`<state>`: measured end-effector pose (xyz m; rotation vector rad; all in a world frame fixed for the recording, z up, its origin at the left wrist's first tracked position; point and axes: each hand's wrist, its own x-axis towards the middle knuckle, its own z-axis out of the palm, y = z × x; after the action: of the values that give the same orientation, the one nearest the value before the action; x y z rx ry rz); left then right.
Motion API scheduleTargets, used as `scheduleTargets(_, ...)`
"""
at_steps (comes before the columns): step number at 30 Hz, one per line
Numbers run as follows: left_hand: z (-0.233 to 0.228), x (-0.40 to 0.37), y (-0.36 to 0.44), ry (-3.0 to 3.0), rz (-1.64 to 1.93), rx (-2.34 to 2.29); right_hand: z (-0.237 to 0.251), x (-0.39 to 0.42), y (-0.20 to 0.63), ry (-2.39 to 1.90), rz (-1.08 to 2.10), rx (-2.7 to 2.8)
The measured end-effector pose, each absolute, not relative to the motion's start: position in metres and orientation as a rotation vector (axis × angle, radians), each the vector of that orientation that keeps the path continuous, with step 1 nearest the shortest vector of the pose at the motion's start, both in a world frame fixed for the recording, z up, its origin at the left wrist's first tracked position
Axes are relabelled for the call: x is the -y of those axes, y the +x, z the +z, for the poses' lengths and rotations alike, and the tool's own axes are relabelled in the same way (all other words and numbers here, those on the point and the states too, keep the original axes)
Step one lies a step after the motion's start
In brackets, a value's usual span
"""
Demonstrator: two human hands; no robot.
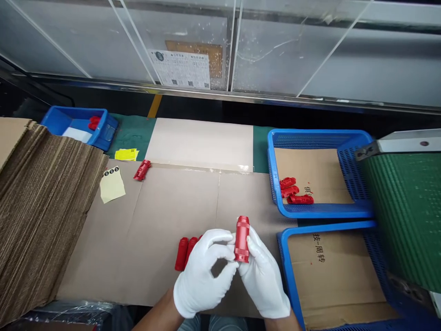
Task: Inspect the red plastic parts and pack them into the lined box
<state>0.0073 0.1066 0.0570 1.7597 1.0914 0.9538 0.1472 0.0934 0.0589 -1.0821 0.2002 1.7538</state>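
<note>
— Clamped on what is each grip?
— A red ribbed cylinder (241, 239) is pinched upright between both gloved hands. It is held along its right side by the right hand (263, 276), and its lower end is met by the thumb and forefinger of the left hand (203, 273), which are curled into a ring. Both grips are closed on that one part, which is carried just above the near edge of the tabletop.

— What is seen right beside the hands?
— Two more red cylinders (184, 253) are laid side by side on the cardboard sheet (165, 207), just left of the left hand and partly hidden by it. At the near right a blue basket (285, 257) lined with printed cardboard is found.

— And farther off?
— A second blue basket (320, 211) is placed beyond the first, with three red parts (294, 191) lying in its near left corner on a cardboard liner. A green belt unit (403, 211) is set at the far right. A stack of corrugated board (37, 207) is piled at the left, and a pale yellow tag (112, 185) is laid beside it. A single red part (142, 170) lies farther back on the sheet, with a yellow label (127, 154) close by. A blue bin (81, 124) holding red pieces is set at the far left.
</note>
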Motion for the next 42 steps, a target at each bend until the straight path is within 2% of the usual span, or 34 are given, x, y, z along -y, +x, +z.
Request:
scheduleTargets(15, 0.053, -0.100, 0.003, 2.094, 0.996, -1.096, 0.047, -0.085, 0.134, -1.166, 1.786, -0.129)
scheduleTargets(29, 0.049, -0.097, -0.004, 2.024, 1.045, -1.115, 0.049, -0.083, 0.128, -1.060, 1.822, -0.177)
scheduleTargets(34, 0.047, -0.099, -0.009, 2.060, 0.862, -1.193, 0.049, -0.081, 0.127, -1.100, 1.767, -0.156)
scheduleTargets(39, 0.042, -0.099, -0.015, 2.085, 1.050, -1.161, 0.052, -0.083, 0.127, -1.023, 1.834, -0.142)
scheduleTargets(42, 0.040, -0.098, -0.014, 2.079, 1.044, -1.185, 0.053, -0.084, 0.127, -1.091, 1.819, -0.067)
